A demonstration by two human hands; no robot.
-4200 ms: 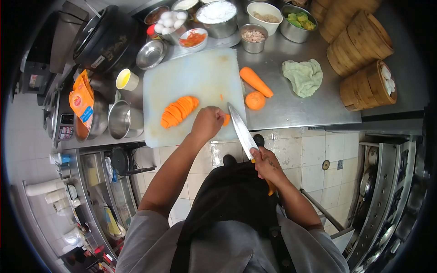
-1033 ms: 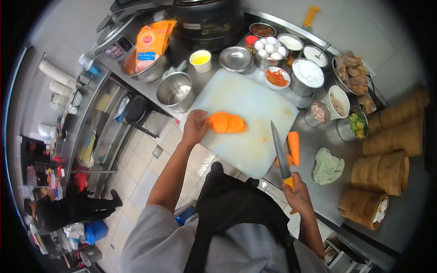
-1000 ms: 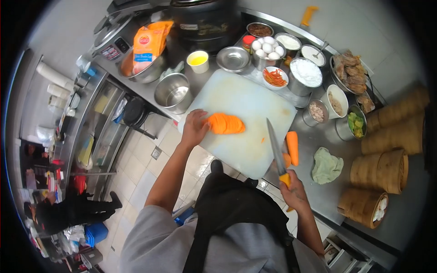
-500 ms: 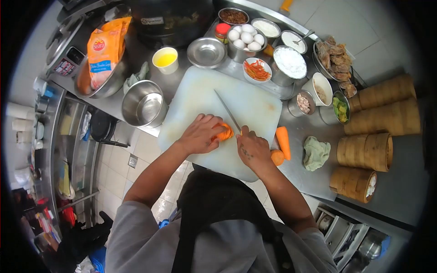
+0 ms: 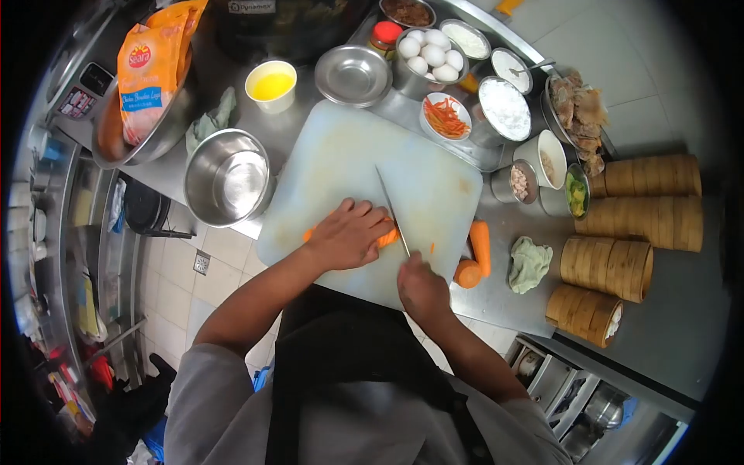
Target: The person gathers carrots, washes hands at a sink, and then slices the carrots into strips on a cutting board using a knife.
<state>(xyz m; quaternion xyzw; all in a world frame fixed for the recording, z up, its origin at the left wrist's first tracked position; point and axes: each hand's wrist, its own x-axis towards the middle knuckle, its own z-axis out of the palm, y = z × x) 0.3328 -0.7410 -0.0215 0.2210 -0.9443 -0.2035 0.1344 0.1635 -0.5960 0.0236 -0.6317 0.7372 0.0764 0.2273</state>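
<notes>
My left hand (image 5: 353,235) presses carrot slices (image 5: 387,235) down on the white cutting board (image 5: 341,139), with its fingers curled over them and hiding most of them. A bit of orange shows on the wrist side too. In my right hand (image 5: 423,288) is the handle of a knife (image 5: 390,205), whose blade points away from me and stands right against the cut end of the carrot. A small carrot sliver (image 5: 432,248) lies on the board, right of the blade. Beyond the board's right edge rest a whole carrot (image 5: 480,246) and a carrot piece (image 5: 468,273).
An empty steel pot (image 5: 226,178) stands left of the board. Behind it are a yellow-filled cup (image 5: 271,85), a steel bowl (image 5: 353,75), eggs (image 5: 434,56) and a bowl of carrot strips (image 5: 446,117). To the right lie a cloth (image 5: 530,263) and bamboo steamers (image 5: 606,267).
My right hand has drawn the knife back toward me. My left hand now lies flatter over the carrot, covering more of it. A sliver appears right of the blade; the whole view has shifted slightly.
</notes>
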